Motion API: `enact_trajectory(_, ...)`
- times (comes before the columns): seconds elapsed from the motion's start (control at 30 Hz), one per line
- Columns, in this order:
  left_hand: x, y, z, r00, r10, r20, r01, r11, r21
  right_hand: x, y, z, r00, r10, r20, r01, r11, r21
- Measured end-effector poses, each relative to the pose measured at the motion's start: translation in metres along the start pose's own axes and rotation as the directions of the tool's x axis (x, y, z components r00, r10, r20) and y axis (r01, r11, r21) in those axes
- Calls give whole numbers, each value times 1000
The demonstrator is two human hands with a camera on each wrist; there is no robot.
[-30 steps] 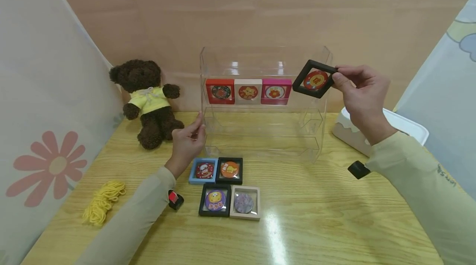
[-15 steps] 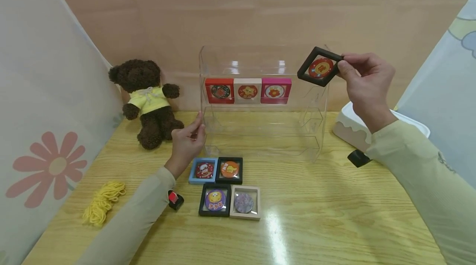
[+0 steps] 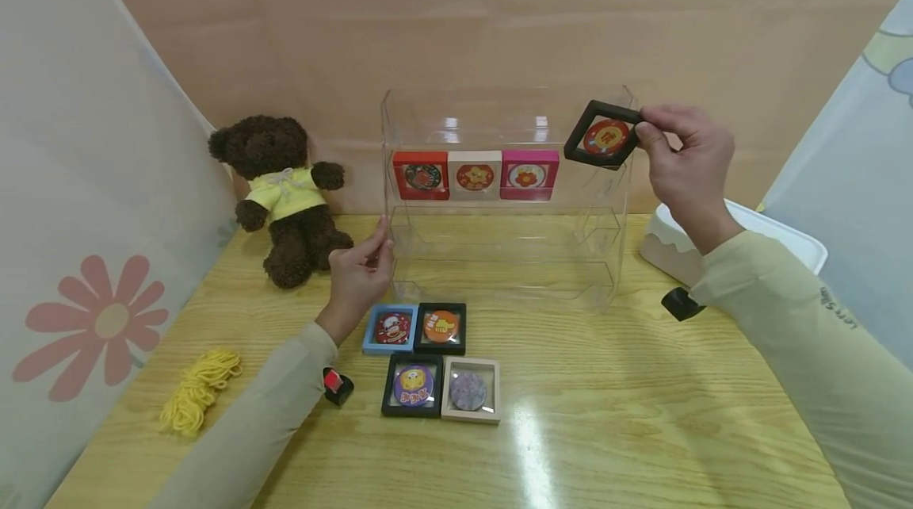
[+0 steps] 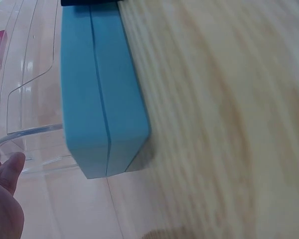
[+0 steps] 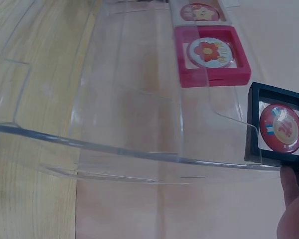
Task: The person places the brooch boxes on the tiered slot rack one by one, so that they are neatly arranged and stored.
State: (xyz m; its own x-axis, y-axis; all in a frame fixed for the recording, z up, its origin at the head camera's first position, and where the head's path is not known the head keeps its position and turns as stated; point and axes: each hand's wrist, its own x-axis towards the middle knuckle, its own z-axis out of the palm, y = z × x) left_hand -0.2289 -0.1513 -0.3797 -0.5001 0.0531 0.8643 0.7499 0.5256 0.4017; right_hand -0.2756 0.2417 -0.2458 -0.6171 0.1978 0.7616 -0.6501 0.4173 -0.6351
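My right hand [image 3: 688, 156] pinches a black square frame [image 3: 573, 146] by its corner, between thumb and fingers. Inside it shows a round red badge [image 3: 606, 136] with a yellow centre. The frame is tilted and overlaps the upper right end of a clear acrylic tiered stand [image 3: 502, 281]. With its thumb and fingers, my left hand [image 3: 359, 275] pinches the stand's left side edge; in the left wrist view the thumb [image 4: 11, 169] lies at that edge. On the stand's shelf sit a red frame [image 3: 399, 190], a pale frame [image 3: 474, 156] and a magenta frame [image 3: 531, 156], side by side.
In front of the stand lie a blue frame [image 3: 368, 338], two black frames [image 3: 461, 328] and a beige frame [image 3: 494, 390]. A brown teddy bear [image 3: 299, 231] leans at the left, above yellow yarn [image 3: 200, 390]. A white-lidded box [image 3: 777, 239] stands at the right.
My right hand first raised the black frame and moved it rightward, then brought it back left and slightly lower. The left hand stays at the stand's edge.
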Motion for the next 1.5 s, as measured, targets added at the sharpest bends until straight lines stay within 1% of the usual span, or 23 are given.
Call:
enact_trajectory(0.1, -1, 0, -1, 1000, -4, 5, 4, 1000, 6, -5, -3, 2, 1000, -31, -4, 30, 994, -105)
enact_trajectory(0.23, 0, 1, 0, 1000, -9, 7, 9, 1000, 7, -12, -3, 4, 999, -38, -10, 36, 988, -152)
enact_trajectory(0.5, 0, 2, 1, 1000, 4, -6, -4, 1000, -13, -21, 9, 8, 997, -69, -23, 65, 988, -141)
enact_trajectory(0.63, 0, 2, 1, 1000, 6, -6, -6, 1000, -14, -22, 12, 11, 993, -107, -41, 101, 987, -129)
enact_trajectory(0.8, 0, 2, 2, 1000, 2, -11, -2, 1000, -8, -25, 13, 14, 983, -177, -44, 167, 972, -168)
enact_trajectory(0.93, 0, 1, 2, 1000, 10, -5, -10, 1000, -3, -26, 13, 15, 977, -208, -41, 196, 960, -202)
enact_trajectory(1.1, 0, 1, 2, 1000, 25, -10, -25, 1000, -10, -28, 15, 14, 974, -226, 2, 221, 949, -226)
enact_trajectory(1.23, 0, 1, 2, 1000, 11, -13, -11, 1000, -9, -30, 16, 14, 970, -242, 35, 243, 940, -239)
enact_trajectory(1.37, 0, 3, 1, 1000, 3, -16, -3, 1000, -7, -31, 16, 14, 955, -281, 90, 295, 914, -279)
enact_trajectory(1.47, 1, 4, 0, 1000, 9, -16, -9, 1000, -8, -32, 15, 15, 956, -274, 108, 294, 910, -292)
enact_trajectory(1.5, 1, 4, 0, 1000, 12, -17, -12, 1000, -7, -33, 15, 16, 959, -262, 105, 282, 914, -291)
